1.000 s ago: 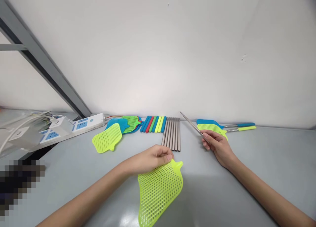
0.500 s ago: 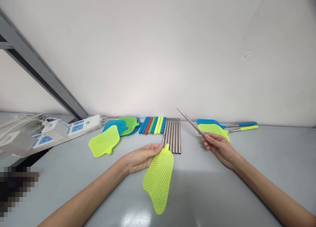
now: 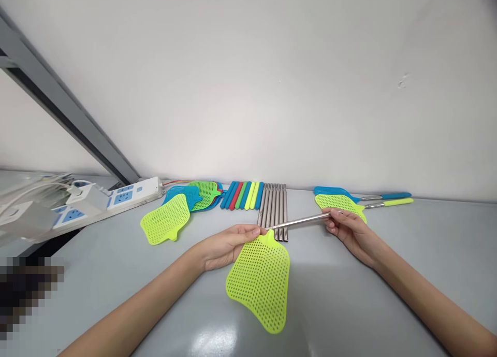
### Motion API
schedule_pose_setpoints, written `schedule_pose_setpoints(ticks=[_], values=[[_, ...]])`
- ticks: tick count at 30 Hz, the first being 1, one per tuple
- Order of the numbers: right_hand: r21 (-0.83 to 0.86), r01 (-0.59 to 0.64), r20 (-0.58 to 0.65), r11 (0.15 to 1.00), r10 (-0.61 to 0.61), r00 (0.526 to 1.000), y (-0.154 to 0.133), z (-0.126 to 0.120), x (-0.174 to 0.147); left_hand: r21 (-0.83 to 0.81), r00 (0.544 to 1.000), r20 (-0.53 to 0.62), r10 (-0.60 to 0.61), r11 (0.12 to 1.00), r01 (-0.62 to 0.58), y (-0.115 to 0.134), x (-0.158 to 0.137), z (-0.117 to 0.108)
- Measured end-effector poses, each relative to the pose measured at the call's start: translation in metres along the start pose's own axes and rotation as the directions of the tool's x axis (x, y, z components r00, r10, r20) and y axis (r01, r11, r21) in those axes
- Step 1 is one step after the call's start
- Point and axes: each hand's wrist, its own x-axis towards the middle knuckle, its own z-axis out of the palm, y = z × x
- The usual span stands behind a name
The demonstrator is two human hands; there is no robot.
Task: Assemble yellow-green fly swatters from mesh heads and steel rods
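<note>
My left hand [image 3: 235, 243] pinches a yellow-green fly swatter head [image 3: 260, 284] near its short neck, with the perforated paddle hanging toward me. Between the fingers of my right hand [image 3: 347, 232] is the far end of a thin metal rod [image 3: 303, 220]. The rod runs nearly level to the left, its other tip close by the neck of the swatter head; whether they touch I cannot tell. Behind my left hand lies a row of several metal rods [image 3: 276, 206]. Several coloured handle sleeves [image 3: 244, 195] lie left of those rods, in blue, red, green and yellow.
At left, a loose yellow-green swatter head [image 3: 166, 219] lies before a pile of blue and green heads [image 3: 204, 196]. A white power strip [image 3: 135, 191] with plugs is further left. Two whole swatters, one blue [image 3: 336, 193], one yellow-green [image 3: 341, 204], lie at right by the wall.
The rod in my right hand has swung down from a raised slant to nearly level, its tip now by the swatter neck. The swatter head has turned to show its face more broadly.
</note>
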Motion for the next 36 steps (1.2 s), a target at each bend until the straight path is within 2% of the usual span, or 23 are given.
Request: schedule_pose_setpoints(ticks=[7, 16, 22, 29, 36], values=[[0.016, -0.033, -0.035, 0.999, 0.034, 0.999, -0.0009, 0.0008, 0.0011, 0.018, 1.000, -0.015, -0.008, 1.000, 0.008, 0.0013, -0.0013, 0.0021], [0.240, -0.013, -0.094, 0.971, 0.036, 0.995, -0.0013, -0.0046, 0.0061, 0.046, 0.999, -0.053, 0.005, 0.999, -0.003, -0.0009, -0.0015, 0.0020], [0.225, -0.007, -0.076, 0.974, 0.024, 0.997, -0.0025, -0.0046, 0.0046, 0.068, 0.998, -0.059, 0.006, 0.998, -0.002, -0.0006, -0.0021, 0.0022], [0.293, 0.000, -0.074, 0.956, 0.023, 0.997, -0.0033, -0.0056, 0.0049, 0.071, 0.999, -0.050, 0.007, 0.997, -0.003, 0.0000, -0.0018, 0.0018], [0.206, 0.018, -0.051, 0.978, -0.007, 0.999, -0.0033, -0.0060, 0.0044, 0.082, 0.998, -0.057, -0.006, 0.997, 0.010, 0.0008, -0.0014, 0.0035]])
